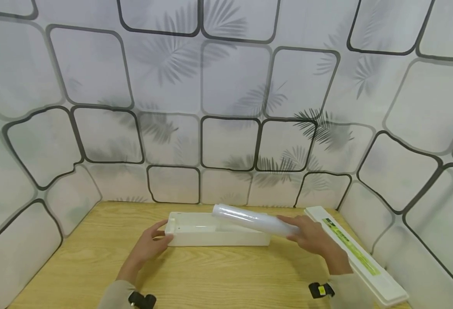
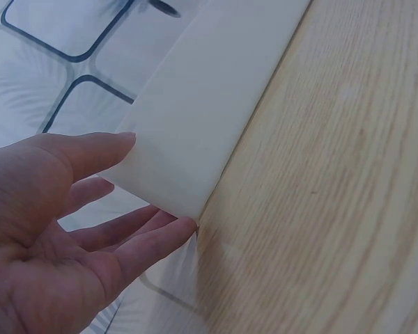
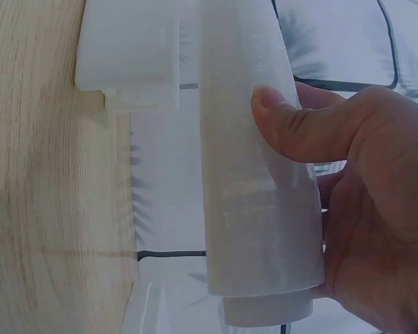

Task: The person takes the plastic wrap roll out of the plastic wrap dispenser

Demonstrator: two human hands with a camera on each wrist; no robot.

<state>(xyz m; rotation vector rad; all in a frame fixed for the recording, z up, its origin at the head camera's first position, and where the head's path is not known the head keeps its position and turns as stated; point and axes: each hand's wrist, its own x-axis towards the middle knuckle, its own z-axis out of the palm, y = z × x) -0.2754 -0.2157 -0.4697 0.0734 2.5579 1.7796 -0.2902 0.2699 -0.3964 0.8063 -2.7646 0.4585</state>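
A long white open tray lies on the wooden table near the back wall. My left hand touches its left end, thumb on the rim and straight fingers against the end wall. My right hand grips the right end of a roll of clear film, which hangs tilted above the tray's right half. In the right wrist view the thumb presses on the roll and the fingers curl behind it.
A long white lid with a green label lies along the table's right edge, beside the right forearm. Patterned sheeting walls in the table at the back and both sides. Bare wood shows in front of the tray.
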